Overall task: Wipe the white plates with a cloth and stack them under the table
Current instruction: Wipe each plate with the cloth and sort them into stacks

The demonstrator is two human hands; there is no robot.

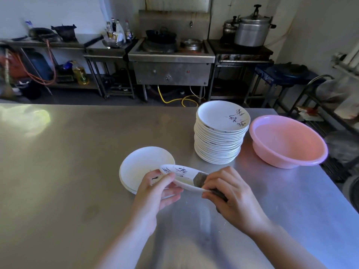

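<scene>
A white plate (179,174) with dark brush markings is held tilted above the steel table (77,171). My left hand (155,193) pinches its near left rim. My right hand (231,193) grips a grey cloth (200,180) folded over the plate's right rim. Beneath the left hand a short stack of white plates (143,164) lies on the table. A tall stack of white plates (221,133), its top plate showing the same markings, stands further back to the right.
A pink plastic basin (287,142) sits right of the tall stack near the table's right edge. Beyond the table are a steel wok stove (171,55), pressure cookers (252,30), bottles (116,32) and a wire rack (330,105) at right.
</scene>
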